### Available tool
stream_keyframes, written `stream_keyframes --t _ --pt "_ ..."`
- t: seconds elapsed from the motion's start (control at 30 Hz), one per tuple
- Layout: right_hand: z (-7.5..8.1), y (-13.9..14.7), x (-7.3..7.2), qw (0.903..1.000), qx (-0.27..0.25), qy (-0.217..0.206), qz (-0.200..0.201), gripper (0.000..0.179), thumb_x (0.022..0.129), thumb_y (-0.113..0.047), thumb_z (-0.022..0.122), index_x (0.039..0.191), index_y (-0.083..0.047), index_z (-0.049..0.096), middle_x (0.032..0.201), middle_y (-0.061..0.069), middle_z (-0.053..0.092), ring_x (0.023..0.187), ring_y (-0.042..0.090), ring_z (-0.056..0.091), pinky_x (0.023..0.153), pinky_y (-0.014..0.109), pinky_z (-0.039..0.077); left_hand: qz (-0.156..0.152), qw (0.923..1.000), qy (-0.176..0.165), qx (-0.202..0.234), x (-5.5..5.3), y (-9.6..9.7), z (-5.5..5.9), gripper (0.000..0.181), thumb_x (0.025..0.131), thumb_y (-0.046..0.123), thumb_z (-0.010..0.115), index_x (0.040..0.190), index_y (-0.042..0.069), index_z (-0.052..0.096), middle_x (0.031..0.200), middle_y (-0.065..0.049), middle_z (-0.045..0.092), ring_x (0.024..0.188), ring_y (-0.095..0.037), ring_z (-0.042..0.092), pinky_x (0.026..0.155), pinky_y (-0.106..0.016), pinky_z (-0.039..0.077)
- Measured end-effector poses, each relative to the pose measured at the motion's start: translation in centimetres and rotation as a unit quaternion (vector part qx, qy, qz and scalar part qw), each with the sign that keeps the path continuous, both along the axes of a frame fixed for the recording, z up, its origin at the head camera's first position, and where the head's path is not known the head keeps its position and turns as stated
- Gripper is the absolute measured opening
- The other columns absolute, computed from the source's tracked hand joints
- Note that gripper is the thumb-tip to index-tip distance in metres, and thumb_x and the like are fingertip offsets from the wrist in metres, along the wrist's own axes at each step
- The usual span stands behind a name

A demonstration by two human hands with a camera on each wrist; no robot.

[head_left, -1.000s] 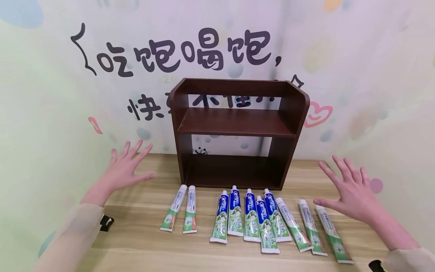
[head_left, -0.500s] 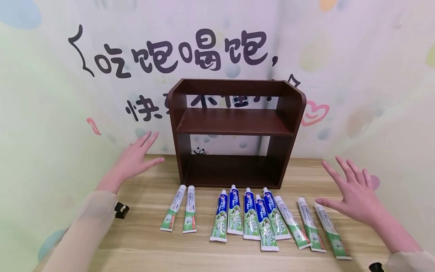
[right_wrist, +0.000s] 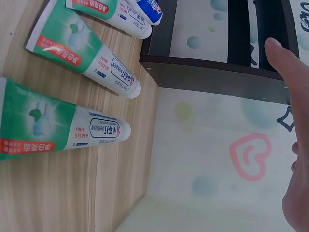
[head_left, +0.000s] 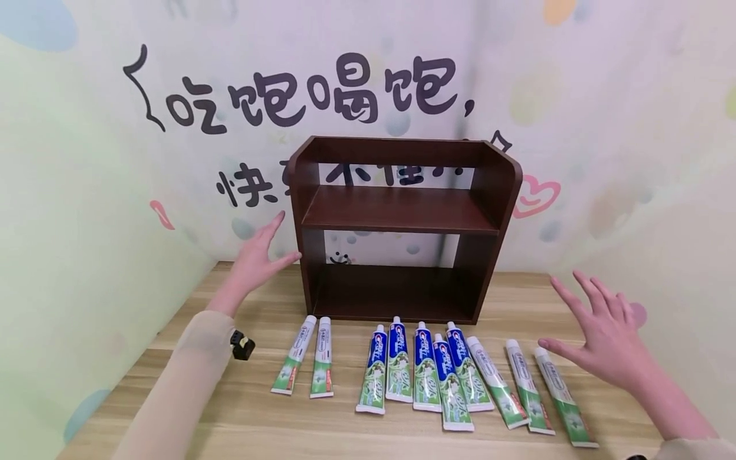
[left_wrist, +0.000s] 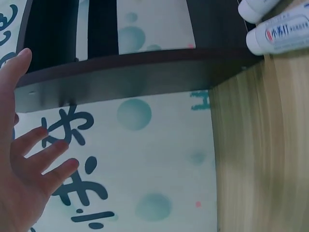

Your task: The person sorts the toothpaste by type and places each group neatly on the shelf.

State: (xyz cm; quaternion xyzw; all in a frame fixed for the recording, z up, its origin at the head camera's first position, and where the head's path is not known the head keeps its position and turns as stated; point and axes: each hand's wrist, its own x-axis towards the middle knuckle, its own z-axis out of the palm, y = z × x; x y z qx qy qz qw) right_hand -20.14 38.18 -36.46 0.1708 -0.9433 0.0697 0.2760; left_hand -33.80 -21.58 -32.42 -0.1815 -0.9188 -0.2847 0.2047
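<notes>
The left hand (head_left: 253, 264) is hovering, fingers apart, just beside the shelf (head_left: 397, 207); the right hand (head_left: 604, 338) is hovering likewise near the right-hand toothpaste tubes (head_left: 565, 397). The shelf is standing near the back edge of the table (head_left: 253, 421), other tubes (head_left: 427, 367) lying in front.

The spread left hand (left_wrist: 21, 188) is beside the dark shelf (left_wrist: 130, 79), contact unclear.

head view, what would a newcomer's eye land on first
The dark brown two-tier shelf stands central before a pale wall with bold black lettering. In front, five blue-and-green toothpaste tubes, flanked by five white-and-green ones, lie on the light wood-grain table.
</notes>
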Motion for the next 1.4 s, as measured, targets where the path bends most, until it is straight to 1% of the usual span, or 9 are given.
stream_keyframes --t 0.23,0.37,0.47,0.67,0.8,0.93,1.1,1.27,1.4 --pt "-0.5 0.1 0.0 0.9997 -0.021 0.008 0.0 0.108 0.069 -0.046 0.083 0.158 -0.027 0.024 0.165 0.018 0.016 0.149 0.043 0.015 0.119 0.07 0.002 -0.029 0.9953 0.007 0.092 -1.0 1.9 -0.7 0.096 0.087 0.029 0.076 0.16 0.022 0.014 0.16 -0.018 0.032 0.126 -0.046 0.057 0.105 -0.056 0.048" --pt "-0.9 -0.1 -0.3 0.9994 -0.033 0.006 -0.009 0.11 0.068 -0.047 0.084 0.158 -0.028 0.024 0.163 0.019 0.02 0.14 0.049 0.023 0.105 0.077 0.018 -0.046 0.9885 -0.001 0.144 -1.4 2.5 -0.9 0.094 0.088 0.022 0.075 0.16 0.024 0.014 0.157 -0.021 0.037 0.121 -0.046 0.06 0.096 -0.053 0.054" --pt "-1.4 -0.3 -0.4 0.9991 -0.04 0.004 -0.015 0.111 0.067 -0.048 0.084 0.158 -0.029 0.023 0.163 0.019 0.02 0.136 0.052 0.025 0.096 0.079 0.022 -0.053 0.9848 0.0 0.165 -1.8 2.8 -1.1 0.092 0.089 0.017 0.074 0.16 0.023 0.016 0.153 -0.022 0.042 0.118 -0.045 0.062 0.092 -0.051 0.057" --pt "-2.1 -0.1 -0.3 0.9981 -0.058 -0.003 -0.022 0.11 0.069 -0.047 0.083 0.158 -0.028 0.022 0.164 0.019 0.017 0.136 0.055 0.025 0.095 0.081 0.021 -0.037 0.9829 0.014 0.18 -2.5 3.0 -1.6 0.082 0.09 0.017 0.072 0.157 0.017 0.026 0.143 -0.025 0.053 0.113 -0.043 0.065 0.089 -0.05 0.059" --pt "-2.7 0.2 0.1 0.9967 -0.075 -0.013 -0.026 0.109 0.07 -0.043 0.084 0.158 -0.028 0.022 0.165 0.018 0.016 0.133 0.056 0.026 0.094 0.079 0.022 -0.024 0.979 0.029 0.201 -2.9 3.3 -1.7 0.08 0.089 0.014 0.073 0.156 0.022 0.03 0.135 -0.025 0.06 0.109 -0.042 0.068 0.087 -0.051 0.059" --pt "-3.5 0.6 0.3 0.9951 -0.092 -0.019 -0.028 0.109 0.07 -0.04 0.085 0.158 -0.028 0.022 0.165 0.016 0.016 0.129 0.055 0.028 0.092 0.075 0.023 -0.023 0.9774 0.039 0.207 -3.2 3.6 -1.7 0.084 0.089 0.011 0.072 0.157 0.026 0.027 0.134 -0.025 0.06 0.107 -0.043 0.068 0.089 -0.052 0.058" --pt "-4.5 1.2 0.4 0.9932 -0.111 -0.026 -0.023 0.11 0.07 -0.038 0.085 0.159 -0.025 0.021 0.165 0.016 0.016 0.128 0.057 0.027 0.093 0.077 0.021 -0.02 0.9784 0.056 0.198 -3.2 3.7 -1.7 0.081 0.088 0.007 0.07 0.157 0.021 0.029 0.142 -0.023 0.056 0.106 -0.044 0.068 0.092 -0.053 0.057" --pt "-5.7 1.7 0.5 0.991 -0.129 -0.034 -0.012 0.109 0.071 -0.034 0.085 0.159 -0.022 0.021 0.163 0.02 0.019 0.126 0.059 0.027 0.094 0.075 0.019 -0.023 0.9781 0.06 0.198 -3.1 3.6 -1.7 0.08 0.088 0.006 0.07 0.156 0.023 0.03 0.148 -0.017 0.051 0.107 -0.042 0.069 0.092 -0.052 0.057" --pt "-6.5 2.1 0.5 0.9893 -0.138 -0.046 -0.007 0.108 0.073 -0.033 0.083 0.159 -0.022 0.02 0.164 0.019 0.018 0.13 0.06 0.027 0.105 0.073 0.015 -0.022 0.9791 0.052 0.195 -3.0 3.5 -1.6 0.081 0.089 0.008 0.07 0.156 0.025 0.03 0.145 -0.018 0.054 0.107 -0.04 0.069 0.091 -0.05 0.058"
